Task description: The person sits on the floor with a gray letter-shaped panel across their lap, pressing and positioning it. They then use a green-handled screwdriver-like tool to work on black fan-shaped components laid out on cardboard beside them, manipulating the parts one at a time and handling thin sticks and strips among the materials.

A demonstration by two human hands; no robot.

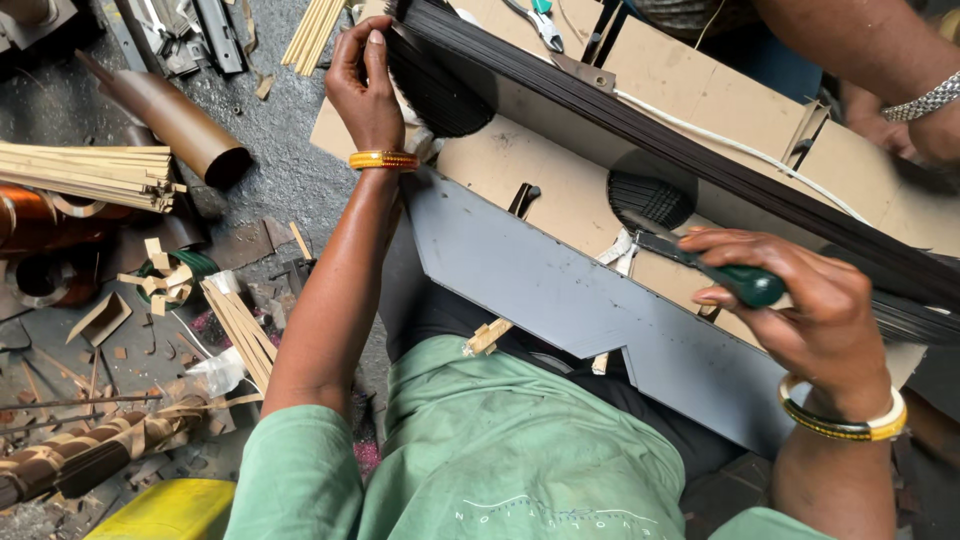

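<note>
Dusty grey floor (290, 170), with wood strips and scraps lying around.
From the head camera: the left hand (365, 85) pinches the end of a long bundle of thin dark strips (690, 150) lying across a cardboard frame (560, 190). The right hand (810, 300) has its grip closed on a green-handled tool (715, 270), tip at the frame. Another person's arm (880, 50) reaches in nearby.

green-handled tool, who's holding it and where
The right hand grips the green-handled tool by its handle; the left hand pinches the dark strip bundle.
</note>
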